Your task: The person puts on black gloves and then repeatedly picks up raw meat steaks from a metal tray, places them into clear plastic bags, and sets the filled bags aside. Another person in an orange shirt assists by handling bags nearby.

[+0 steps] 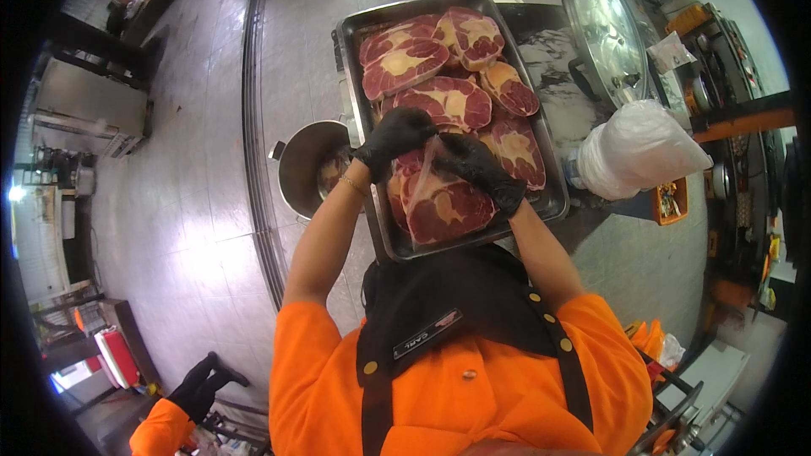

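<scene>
Both my hands wear black gloves and meet above a deep metal tray [559,183] of thick, bone-in raw meat slices [405,63]. My left hand [399,139] pinches the upper edge of a clear plastic bag [426,187]. On the bag's other side, my right hand [485,168] has its fingers curled at the same edge. The film hangs down over the nearest large meat slice [450,209]; whether that slice is inside the bag or under it, I cannot tell. Fingertips of both hands are partly hidden.
A tall metal pot [301,171] stands left of the tray. To the right are a marble-patterned surface [551,69], a glass pot lid [605,31] propped up, a bulky white plastic bundle [640,149] and an orange bin [671,202]. Another person [165,421] is at lower left.
</scene>
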`<state>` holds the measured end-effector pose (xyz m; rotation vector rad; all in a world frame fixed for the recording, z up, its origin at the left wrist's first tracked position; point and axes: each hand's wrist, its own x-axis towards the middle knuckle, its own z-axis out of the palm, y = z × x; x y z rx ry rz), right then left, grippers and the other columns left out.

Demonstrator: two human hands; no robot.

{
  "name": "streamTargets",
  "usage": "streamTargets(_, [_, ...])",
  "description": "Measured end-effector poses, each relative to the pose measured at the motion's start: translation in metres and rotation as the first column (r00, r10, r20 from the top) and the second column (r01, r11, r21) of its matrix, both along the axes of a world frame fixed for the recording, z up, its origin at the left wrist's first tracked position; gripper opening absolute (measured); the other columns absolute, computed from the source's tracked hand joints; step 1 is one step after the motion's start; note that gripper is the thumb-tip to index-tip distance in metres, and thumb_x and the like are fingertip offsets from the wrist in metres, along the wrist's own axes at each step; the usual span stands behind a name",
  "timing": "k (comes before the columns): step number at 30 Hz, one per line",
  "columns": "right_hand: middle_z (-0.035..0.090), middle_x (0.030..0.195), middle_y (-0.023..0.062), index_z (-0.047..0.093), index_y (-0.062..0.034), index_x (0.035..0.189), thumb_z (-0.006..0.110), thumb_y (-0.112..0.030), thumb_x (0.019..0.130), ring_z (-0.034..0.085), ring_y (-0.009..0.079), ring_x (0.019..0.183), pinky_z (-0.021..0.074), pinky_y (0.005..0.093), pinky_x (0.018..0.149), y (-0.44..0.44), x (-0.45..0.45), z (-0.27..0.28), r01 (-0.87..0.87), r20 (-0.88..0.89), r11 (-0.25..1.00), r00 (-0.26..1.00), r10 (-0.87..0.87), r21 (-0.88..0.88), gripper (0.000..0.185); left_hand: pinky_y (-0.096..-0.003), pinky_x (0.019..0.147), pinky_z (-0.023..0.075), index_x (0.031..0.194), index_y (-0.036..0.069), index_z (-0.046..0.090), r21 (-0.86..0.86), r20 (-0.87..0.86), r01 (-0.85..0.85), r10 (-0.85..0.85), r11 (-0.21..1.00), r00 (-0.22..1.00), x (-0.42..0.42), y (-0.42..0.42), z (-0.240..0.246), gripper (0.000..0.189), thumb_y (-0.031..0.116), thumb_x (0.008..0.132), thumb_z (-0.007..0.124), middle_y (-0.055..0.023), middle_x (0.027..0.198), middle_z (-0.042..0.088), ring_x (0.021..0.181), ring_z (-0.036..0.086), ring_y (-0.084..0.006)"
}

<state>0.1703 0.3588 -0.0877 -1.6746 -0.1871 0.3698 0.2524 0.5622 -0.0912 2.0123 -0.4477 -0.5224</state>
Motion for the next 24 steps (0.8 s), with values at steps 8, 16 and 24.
streamTargets(8, [0.066,0.097,0.0197,0.063,0.0024,0.110,0.074,-0.042,0.088,0.064,0.0310,0.076,0.0492,0.0390,0.067,0.012,-0.003,-0.016,-0.007,0.205,0.853,0.970,0.133,-0.521,0.051,-0.0257,0.065,0.0479,0.099,0.002,0.073,-0.116,0.031,-0.019,0.023,0.993,0.999,-0.001,-0.009,0.010,0.019,0.020,0.093,0.070,-0.0002,0.077,0.064,0.071,0.056,-0.0073])
streamTargets(16, [0.064,0.068,0.0185,0.065,-0.0019,0.099,0.067,-0.040,0.093,0.065,0.0390,0.064,0.0492,0.0471,0.055,0.039,-0.028,-0.036,0.431,0.665,0.841,0.737,-0.119,-0.327,0.039,-0.0217,0.063,0.0459,0.104,0.005,0.073,-0.495,-0.360,-0.311,0.134,0.812,0.923,-0.045,-0.017,0.002,0.017,0.019,0.098,0.066,0.0033,0.083,0.063,0.071,0.055,-0.0054])
streamTargets(24, [0.067,0.073,0.0190,0.067,-0.0052,0.100,0.071,-0.034,0.091,0.067,0.0375,0.066,0.0488,0.0448,0.055,0.034,-0.002,-0.024,0.178,0.594,0.941,0.804,0.028,-0.286,0.030,-0.0258,0.062,0.0503,0.103,0.001,0.073,-0.514,-0.456,-0.361,0.109,0.778,0.883,-0.044,-0.001,0.034,0.018,0.015,0.098,0.062,-0.0019,0.083,0.066,0.068,0.061,-0.0103])
